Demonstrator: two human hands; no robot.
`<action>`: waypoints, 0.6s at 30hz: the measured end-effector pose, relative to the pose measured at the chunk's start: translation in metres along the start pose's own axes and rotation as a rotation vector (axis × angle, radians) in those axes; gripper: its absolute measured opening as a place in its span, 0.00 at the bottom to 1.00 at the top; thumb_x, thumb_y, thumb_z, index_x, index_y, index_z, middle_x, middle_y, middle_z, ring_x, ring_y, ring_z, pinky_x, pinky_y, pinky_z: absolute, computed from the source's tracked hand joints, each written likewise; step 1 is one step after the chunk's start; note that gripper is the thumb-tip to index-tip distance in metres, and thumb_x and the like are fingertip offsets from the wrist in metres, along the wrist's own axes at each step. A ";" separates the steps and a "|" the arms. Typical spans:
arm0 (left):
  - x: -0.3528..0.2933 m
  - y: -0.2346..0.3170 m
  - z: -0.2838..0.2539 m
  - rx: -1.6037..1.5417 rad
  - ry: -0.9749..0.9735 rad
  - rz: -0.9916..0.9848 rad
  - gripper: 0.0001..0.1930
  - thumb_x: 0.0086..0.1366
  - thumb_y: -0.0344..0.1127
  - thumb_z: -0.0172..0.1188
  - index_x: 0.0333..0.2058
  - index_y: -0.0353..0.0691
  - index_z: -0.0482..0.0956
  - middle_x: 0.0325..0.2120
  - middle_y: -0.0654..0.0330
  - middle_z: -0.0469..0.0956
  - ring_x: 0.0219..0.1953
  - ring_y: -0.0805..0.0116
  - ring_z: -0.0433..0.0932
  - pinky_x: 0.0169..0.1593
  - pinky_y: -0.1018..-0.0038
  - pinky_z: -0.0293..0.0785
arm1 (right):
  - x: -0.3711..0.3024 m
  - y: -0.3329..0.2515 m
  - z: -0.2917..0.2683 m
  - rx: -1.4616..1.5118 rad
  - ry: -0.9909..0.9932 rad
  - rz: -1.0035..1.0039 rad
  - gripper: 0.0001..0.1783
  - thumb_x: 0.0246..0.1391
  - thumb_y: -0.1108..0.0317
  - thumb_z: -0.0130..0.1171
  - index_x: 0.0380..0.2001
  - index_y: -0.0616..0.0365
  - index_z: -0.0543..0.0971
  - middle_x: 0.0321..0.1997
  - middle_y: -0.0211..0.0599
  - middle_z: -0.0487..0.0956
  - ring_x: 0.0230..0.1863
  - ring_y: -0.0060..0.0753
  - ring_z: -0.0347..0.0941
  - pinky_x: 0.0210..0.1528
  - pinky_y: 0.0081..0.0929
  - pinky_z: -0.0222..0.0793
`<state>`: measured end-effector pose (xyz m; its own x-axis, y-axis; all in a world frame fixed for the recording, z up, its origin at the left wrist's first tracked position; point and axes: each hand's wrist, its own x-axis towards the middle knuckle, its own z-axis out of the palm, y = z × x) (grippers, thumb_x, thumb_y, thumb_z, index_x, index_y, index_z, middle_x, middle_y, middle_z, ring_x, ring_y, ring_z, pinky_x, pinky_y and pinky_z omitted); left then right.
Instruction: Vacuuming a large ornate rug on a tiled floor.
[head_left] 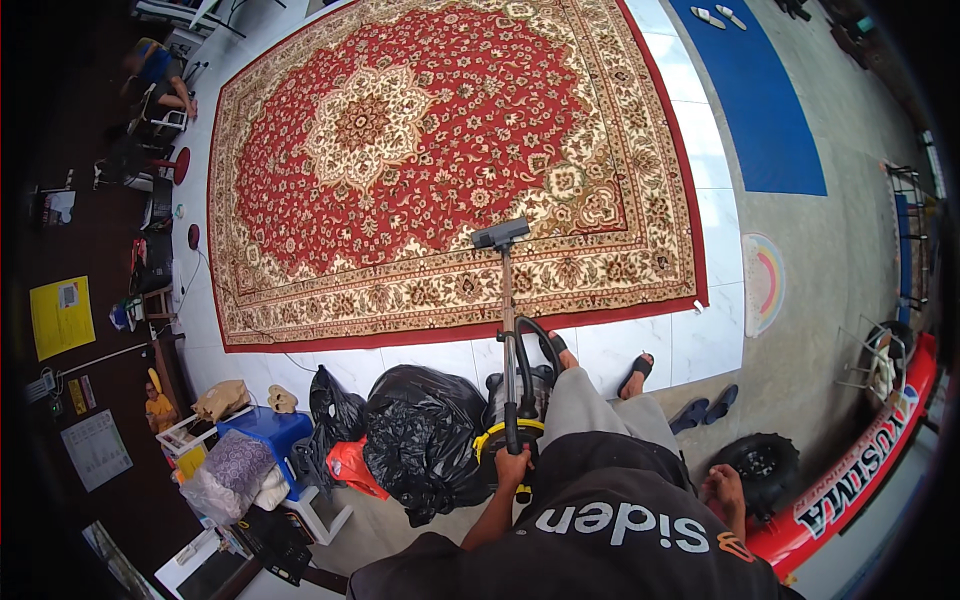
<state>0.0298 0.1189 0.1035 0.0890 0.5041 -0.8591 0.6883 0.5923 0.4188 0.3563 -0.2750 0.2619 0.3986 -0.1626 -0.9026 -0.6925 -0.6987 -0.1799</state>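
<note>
Left hand [513, 467] is gripping wand [507, 285]; right hand [724, 487] is hanging half-curled, can't tell if empty. Nozzle [500, 234] is sitting on rug [365, 120]; hard shoving risks rucking it.

Home-like room with a garage side; exact kind unclear. Domestic signs: large red floral rug [440, 170] over glossy white tiles [712, 150], rainbow doormat [766, 285], slippers [690, 416] off the tile edge. Garage signs: bare concrete floor [850, 170], knobbly tyre [757, 472]. Paper notices [62, 317] on dark wall [50, 245].
</note>
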 end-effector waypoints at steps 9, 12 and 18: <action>0.209 0.187 -0.013 0.017 0.040 0.135 0.07 0.51 0.28 0.59 0.20 0.29 0.76 0.14 0.52 0.77 0.16 0.61 0.79 0.21 0.66 0.74 | 0.000 -0.079 0.007 -0.012 0.000 -0.264 0.17 0.60 0.61 0.57 0.47 0.62 0.74 0.32 0.31 0.78 0.30 0.25 0.77 0.34 0.23 0.71; 0.274 0.332 -0.011 -0.078 -0.001 0.167 0.07 0.52 0.24 0.55 0.30 0.26 0.72 0.15 0.54 0.73 0.14 0.63 0.73 0.20 0.67 0.74 | -0.018 -0.082 0.013 -0.015 0.030 -0.296 0.17 0.60 0.62 0.57 0.47 0.62 0.75 0.32 0.31 0.78 0.31 0.25 0.77 0.35 0.23 0.71; 0.319 0.437 -0.024 -0.182 -0.086 0.126 0.05 0.53 0.23 0.55 0.28 0.31 0.69 0.16 0.58 0.70 0.15 0.66 0.71 0.20 0.66 0.73 | -0.044 -0.021 0.012 0.076 0.052 -0.197 0.12 0.59 0.62 0.58 0.42 0.57 0.76 0.31 0.32 0.78 0.30 0.27 0.78 0.33 0.25 0.73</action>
<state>0.3418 0.5535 0.0196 0.2323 0.5305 -0.8153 0.5278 0.6353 0.5637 0.3460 -0.2452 0.3002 0.5595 -0.0650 -0.8263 -0.6408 -0.6662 -0.3815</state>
